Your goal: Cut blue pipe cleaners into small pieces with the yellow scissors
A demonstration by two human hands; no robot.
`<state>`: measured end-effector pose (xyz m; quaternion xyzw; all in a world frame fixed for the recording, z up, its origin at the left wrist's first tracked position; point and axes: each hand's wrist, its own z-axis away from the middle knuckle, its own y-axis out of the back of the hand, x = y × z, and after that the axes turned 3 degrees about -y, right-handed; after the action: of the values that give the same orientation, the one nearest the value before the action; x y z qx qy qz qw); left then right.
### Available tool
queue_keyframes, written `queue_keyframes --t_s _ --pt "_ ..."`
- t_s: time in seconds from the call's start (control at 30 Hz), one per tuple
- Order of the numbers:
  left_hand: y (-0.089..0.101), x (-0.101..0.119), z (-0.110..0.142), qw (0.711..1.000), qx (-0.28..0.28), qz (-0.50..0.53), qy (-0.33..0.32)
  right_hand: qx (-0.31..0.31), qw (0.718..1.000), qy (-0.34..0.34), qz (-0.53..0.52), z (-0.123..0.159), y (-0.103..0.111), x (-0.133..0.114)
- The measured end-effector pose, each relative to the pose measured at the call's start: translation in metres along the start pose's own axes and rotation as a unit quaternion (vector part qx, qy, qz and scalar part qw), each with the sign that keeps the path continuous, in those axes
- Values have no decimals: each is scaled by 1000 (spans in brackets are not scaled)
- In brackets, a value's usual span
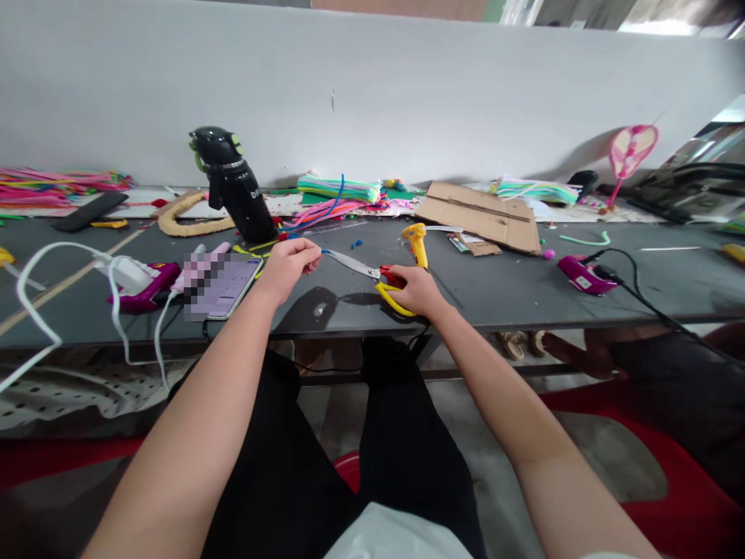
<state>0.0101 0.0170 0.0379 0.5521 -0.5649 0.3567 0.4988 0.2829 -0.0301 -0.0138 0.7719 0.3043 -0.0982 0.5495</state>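
Observation:
My right hand (pixel 417 290) is closed round the red and yellow handles of a pair of scissors (pixel 356 265), whose blades point left. The blade tips meet a short blue end of what looks like a pipe cleaner (pixel 324 251). My left hand (pixel 292 265) pinches that blue piece between thumb and fingers, and the rest of it is hidden by the hand. A few small blue bits (pixel 356 244) lie on the grey table just behind the blades. Behind my right hand stands a yellow glue gun (pixel 417 244).
A black bottle (pixel 243 194) stands behind my left hand, with a phone (pixel 230 289) and a purple power socket (pixel 152 286) to the left. Cardboard (pixel 480 213) and bundles of pipe cleaners (pixel 341 189) lie along the back. Another purple socket (pixel 587 275) is at the right.

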Motion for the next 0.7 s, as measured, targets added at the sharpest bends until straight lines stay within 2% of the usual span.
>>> queue_keyframes --t_s 0.7 --pt "2 -2 -1 1000 -11 -2 -5 -8 1000 1 -21 -1 -1 2"
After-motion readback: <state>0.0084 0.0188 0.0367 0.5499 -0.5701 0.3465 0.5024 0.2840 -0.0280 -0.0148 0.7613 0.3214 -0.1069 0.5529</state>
